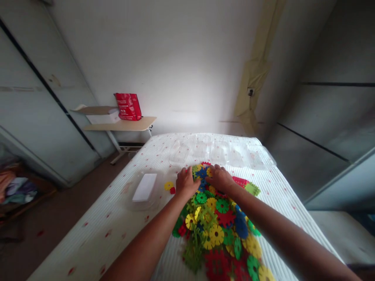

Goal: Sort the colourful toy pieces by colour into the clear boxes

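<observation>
A heap of plastic interlocking toy pieces (216, 234), notched discs and square tiles in red, yellow, green and blue, spreads over the bed from near my body to its middle. At the far end of this heap rests my left hand (186, 181), fingers apart, on the left side. Opposite it, my right hand (219, 177) lies with fingers spread over the right side. Blue and yellow pieces (202, 173) show between the two hands. Neither hand visibly grips a piece. A yellow disc (168, 185) and a small red piece (172, 190) lie left of my left hand.
A clear plastic container (159, 195) holding a white slip (144, 187) stands on the left of the patterned bed cover (111, 218). Several clear containers (225, 154) line the far edge. Beyond, a small table (134, 124) carries a red bag (128, 106) and a box (102, 117).
</observation>
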A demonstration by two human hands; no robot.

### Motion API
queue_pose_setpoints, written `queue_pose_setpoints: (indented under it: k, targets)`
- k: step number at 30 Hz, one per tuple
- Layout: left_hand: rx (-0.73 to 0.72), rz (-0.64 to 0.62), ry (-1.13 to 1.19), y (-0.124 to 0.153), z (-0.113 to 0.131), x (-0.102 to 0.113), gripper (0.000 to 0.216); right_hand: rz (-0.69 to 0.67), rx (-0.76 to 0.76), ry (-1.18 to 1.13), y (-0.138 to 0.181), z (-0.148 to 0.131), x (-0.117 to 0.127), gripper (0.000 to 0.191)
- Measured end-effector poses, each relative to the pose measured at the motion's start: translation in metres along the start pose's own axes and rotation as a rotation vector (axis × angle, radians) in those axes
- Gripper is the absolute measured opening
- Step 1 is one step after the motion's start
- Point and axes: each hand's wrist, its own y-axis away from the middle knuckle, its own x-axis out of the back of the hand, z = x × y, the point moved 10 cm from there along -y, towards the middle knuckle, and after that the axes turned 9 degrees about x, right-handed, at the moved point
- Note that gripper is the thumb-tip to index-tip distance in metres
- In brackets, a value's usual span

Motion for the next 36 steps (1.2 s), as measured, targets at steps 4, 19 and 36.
queue_pose_setpoints:
  k: [4,19,36]
  targets:
    - [0.046,-0.081,-0.055,-0.013,0.001,-0.013,0.077,-0.125,-0.070,-0.064,-0.014,0.002,-0.021,0.077]
    - [-0.118,-0.230,0.233,-0.026,0.013,-0.031,0.078,-0.049,-0.008,-0.373,-0.043,-0.015,-0.033,0.051]
    - [-0.311,-0.232,0.936,0.031,0.051,0.023,0.069,0.079,0.062,-1.529,0.020,-0.020,0.008,0.057]
